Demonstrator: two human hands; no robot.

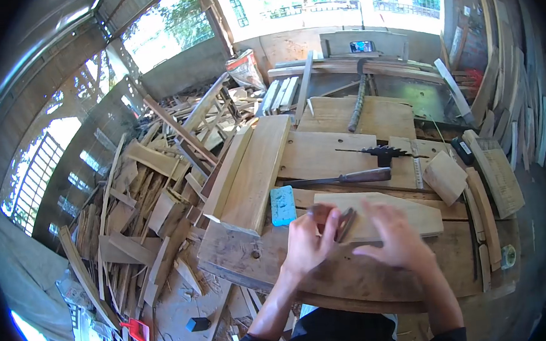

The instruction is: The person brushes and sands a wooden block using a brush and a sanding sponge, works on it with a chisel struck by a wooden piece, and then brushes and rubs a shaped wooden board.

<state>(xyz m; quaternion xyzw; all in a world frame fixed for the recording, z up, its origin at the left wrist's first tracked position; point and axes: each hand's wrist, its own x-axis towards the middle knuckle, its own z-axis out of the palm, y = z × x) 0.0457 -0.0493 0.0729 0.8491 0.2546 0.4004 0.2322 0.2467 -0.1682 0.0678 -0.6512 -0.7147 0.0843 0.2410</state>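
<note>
My left hand [309,241] is closed around a small wooden tool [321,213] with a dark body and a flat metal piece, perhaps a hand plane; my fingers cover part of it. To its right my right hand [396,235] hovers with fingers spread, slightly blurred, holding nothing. Beneath both hands lies a pale shaped board [409,215] on the workbench [382,277]. A light-blue rectangular block [282,206] sits left of the board. Beyond it rests a long tool with a wooden handle [365,175], and behind that a dark toothed blade [392,152].
Thick planks [251,172] lie along the bench's left side. A long-handled tool [358,101] rests at the back. Curved wood pieces [483,213] line the right edge. Scrap wood [144,224] is heaped on the left floor, near a red dustpan [137,331]. A phone [361,46] stands at the back.
</note>
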